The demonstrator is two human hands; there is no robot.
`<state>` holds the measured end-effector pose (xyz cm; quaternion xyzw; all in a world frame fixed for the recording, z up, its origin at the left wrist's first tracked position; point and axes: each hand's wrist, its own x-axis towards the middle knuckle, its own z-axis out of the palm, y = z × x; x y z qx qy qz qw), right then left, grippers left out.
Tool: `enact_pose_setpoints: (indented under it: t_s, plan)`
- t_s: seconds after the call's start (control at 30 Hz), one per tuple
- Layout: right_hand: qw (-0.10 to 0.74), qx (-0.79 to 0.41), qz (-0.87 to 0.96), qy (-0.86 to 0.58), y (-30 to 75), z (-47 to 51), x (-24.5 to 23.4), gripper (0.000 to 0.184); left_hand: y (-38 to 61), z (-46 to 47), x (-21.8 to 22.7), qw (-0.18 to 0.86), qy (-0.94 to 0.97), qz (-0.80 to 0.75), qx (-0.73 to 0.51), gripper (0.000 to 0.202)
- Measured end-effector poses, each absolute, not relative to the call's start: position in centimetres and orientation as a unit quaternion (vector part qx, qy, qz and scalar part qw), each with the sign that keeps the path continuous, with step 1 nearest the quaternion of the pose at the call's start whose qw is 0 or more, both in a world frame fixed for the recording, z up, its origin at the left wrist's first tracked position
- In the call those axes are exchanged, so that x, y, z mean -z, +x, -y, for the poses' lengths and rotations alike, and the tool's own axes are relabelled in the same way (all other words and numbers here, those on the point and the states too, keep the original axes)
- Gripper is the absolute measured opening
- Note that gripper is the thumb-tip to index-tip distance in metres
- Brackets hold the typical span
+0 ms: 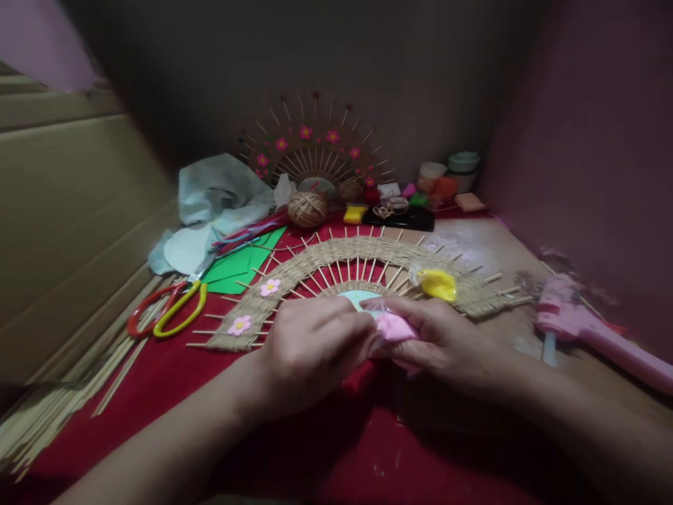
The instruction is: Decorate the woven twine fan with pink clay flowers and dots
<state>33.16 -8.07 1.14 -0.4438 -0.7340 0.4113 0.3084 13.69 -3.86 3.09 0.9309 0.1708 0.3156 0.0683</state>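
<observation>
Both my hands meet over the red cloth near the front. My right hand [446, 340] is closed round a lump of pink clay [394, 327] in clear plastic wrap. My left hand [310, 347] pinches at the same pink clay from the left, fingers curled. Just beyond them lies a woven jute fan-shaped arch [362, 252] with wooden skewers sticking out and two pink flowers [255, 305] on its left end. A yellow clay packet [438, 284] rests on the arch's right side.
Scissors with red and yellow handles [168, 312] lie left, beside green paper [236, 270] and loose skewers [57, 400]. A pink glue gun [589, 330] lies right. At the back: a twine ball [308, 209], a finished flower fan [315, 158], clay pieces, cups, white fabric [218, 193].
</observation>
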Motion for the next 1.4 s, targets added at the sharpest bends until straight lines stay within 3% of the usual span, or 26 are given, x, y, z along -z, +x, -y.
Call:
enact_pose_setpoints:
  t_s: [0.17,0.3,0.5,0.67,0.87,1.03,1.23,1.4]
  plan:
    - [0.326,-0.427,0.706,-0.463,33.3,7.7,-1.0,0.013,13.5,2.4,-3.9,0.517,0.693,-0.329,-0.379,0.012]
    - [0.330,-0.442,0.702,-0.451,33.2,7.6,-1.0,0.028,13.6,1.4,-3.1,0.652,0.607,-0.315,-0.325,0.011]
    - [0.338,-0.426,0.708,-0.450,33.2,7.8,-1.1,0.020,13.8,1.6,-2.5,0.680,0.591,-0.282,-0.329,0.019]
    - [0.344,-0.440,0.701,-0.443,33.1,7.7,-1.3,0.022,13.8,1.6,-2.6,0.669,0.626,-0.267,-0.298,0.011]
    - [0.351,-0.415,0.713,-0.443,33.3,7.9,-1.2,0.012,13.7,2.2,-3.4,0.584,0.690,-0.334,-0.268,0.009]
    - [0.352,-0.390,0.718,-0.457,33.3,7.8,-0.9,0.018,13.9,3.0,-3.6,0.516,0.739,-0.333,-0.278,0.005]
    - [0.354,-0.383,0.717,-0.463,33.2,7.8,-0.8,0.022,13.7,2.5,-3.3,0.620,0.656,-0.323,-0.286,0.008]
    - [0.360,-0.368,0.721,-0.464,33.3,7.8,-0.9,0.023,13.5,1.6,-2.8,0.736,0.574,-0.217,-0.285,0.017]
